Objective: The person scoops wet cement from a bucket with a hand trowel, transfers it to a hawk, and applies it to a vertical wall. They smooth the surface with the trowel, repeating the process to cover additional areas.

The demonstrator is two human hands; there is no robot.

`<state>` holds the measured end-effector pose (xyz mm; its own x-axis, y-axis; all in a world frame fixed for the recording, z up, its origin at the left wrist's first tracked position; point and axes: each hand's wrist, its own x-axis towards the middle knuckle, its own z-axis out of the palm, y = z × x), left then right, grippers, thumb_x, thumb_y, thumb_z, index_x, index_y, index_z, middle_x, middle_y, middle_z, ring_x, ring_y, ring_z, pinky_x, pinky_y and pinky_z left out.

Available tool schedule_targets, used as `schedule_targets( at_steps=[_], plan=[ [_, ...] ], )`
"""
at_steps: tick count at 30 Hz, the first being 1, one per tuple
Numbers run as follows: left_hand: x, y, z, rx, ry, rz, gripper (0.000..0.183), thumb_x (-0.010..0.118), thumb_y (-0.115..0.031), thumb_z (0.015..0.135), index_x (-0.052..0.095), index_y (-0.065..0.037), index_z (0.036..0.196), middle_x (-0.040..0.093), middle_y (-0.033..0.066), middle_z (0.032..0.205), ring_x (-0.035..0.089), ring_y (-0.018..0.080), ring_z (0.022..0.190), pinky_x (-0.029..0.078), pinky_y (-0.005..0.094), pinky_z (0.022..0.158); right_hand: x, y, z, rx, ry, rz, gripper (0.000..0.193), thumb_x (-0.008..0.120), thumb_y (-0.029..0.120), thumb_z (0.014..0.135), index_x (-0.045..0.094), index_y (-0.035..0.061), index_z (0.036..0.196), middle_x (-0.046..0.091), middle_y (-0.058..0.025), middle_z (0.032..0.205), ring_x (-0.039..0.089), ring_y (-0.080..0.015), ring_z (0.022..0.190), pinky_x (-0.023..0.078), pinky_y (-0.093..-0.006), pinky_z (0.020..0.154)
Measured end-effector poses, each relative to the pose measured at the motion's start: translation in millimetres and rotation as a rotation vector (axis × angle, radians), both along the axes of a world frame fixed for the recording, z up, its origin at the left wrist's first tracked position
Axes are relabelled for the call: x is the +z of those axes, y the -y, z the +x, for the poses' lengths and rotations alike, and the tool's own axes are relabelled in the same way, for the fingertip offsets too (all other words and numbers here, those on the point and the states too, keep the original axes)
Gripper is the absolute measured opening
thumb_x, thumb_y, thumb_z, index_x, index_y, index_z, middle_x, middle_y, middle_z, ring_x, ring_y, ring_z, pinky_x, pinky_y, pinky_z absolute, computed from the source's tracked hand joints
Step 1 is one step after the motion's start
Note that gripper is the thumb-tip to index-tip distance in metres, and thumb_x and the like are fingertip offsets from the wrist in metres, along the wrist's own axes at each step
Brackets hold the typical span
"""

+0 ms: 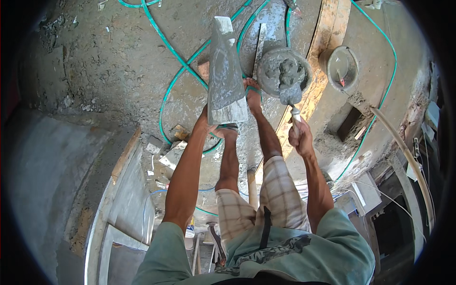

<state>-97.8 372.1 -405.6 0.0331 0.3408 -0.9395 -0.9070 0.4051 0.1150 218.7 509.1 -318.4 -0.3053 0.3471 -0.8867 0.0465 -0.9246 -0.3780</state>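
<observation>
Where the scene begins at far left, a grey cement-faced ledge (61, 147) curves beside the rough, muddy floor (109, 80). A green hose (165, 99) loops across this floor. Next comes the left hand (202, 122), its grip clamped on the near left edge of a long board (226, 71), with the fingers hidden beneath. Grey mortar coats most of the board, except for pale patches at both ends; the board lies in front of the person's feet. Right of it, a round tub (305, 71) of mortar sits on the floor. A trowel (296, 113) crosses the tub's near rim, blade foremost; the right hand (301, 136) has its grip closed around the handle. Farther right are a wooden plank (329, 26), a bucket (324, 61) containing a red-tipped tool, and a rectangular floor opening (349, 122).
</observation>
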Motion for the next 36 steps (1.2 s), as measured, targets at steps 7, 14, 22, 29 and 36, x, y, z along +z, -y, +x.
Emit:
schedule_targets(
  at_steps=[7,14,22,29,36],
  plan=[
    [-16.2,-47.7,24.7,0.109,0.071,0.208,0.04,0.052,-0.032,0.101,0.059,-0.001,0.126,0.068,0.0114,0.117,0.068,0.0256,0.103,0.056,0.043,0.091,146.1,-4.2,-95.1,0.085,0.088,0.184,0.024,0.05,0.018,0.098,0.057,0.0041,0.117,0.05,0.0017,0.066,0.036,-0.003,0.044,0.026,-0.0213,0.037],
    [8.0,-82.5,52.2,0.263,0.287,0.433,0.035,0.049,-0.031,0.103,0.062,-0.002,0.119,0.068,0.0083,0.107,0.068,0.0201,0.092,0.059,0.0372,0.083,164.7,31.8,-160.7,0.404,0.319,0.783,0.044,0.052,0.001,0.096,0.042,-0.0009,0.139,0.058,-0.006,0.088,0.05,-0.0091,0.066,0.043,-0.0233,0.056],
    [-3.5,-81.4,53.7,0.232,0.086,0.419,0.032,0.048,-0.027,0.103,0.061,-0.002,0.119,0.068,0.008,0.106,0.068,0.0203,0.09,0.059,0.0357,0.08,176.2,49.7,-177.3,0.563,0.407,0.886,0.045,0.05,-0.001,0.095,0.04,-0.0012,0.139,0.057,-0.0065,0.086,0.05,-0.0093,0.067,0.043,-0.0247,0.059],
    [6.5,-64.6,42.1,0.305,0.146,0.365,0.032,0.05,-0.027,0.102,0.06,-0.002,0.119,0.068,0.0094,0.109,0.067,0.0214,0.092,0.058,0.0379,0.082,194.3,39.1,-156.3,-0.031,-0.088,0.139,0.045,0.056,0.014,0.09,0.047,0.002,0.133,0.045,0.0007,0.067,0.036,-0.0044,0.046,0.028,-0.0202,0.041],
    [7.6,-51.8,23.4,0.37,0.308,0.381,0.032,0.052,-0.026,0.101,0.06,-0.001,0.12,0.067,0.0107,0.113,0.067,0.0224,0.094,0.057,0.04,0.083,178.3,-17.3,-96.2,-0.162,-0.267,0.024,0.049,0.053,0.033,0.094,0.05,-0.0018,0.129,0.047,-0.0015,0.061,0.035,-0.008,0.038,0.028,-0.0246,0.036]
  ],
)
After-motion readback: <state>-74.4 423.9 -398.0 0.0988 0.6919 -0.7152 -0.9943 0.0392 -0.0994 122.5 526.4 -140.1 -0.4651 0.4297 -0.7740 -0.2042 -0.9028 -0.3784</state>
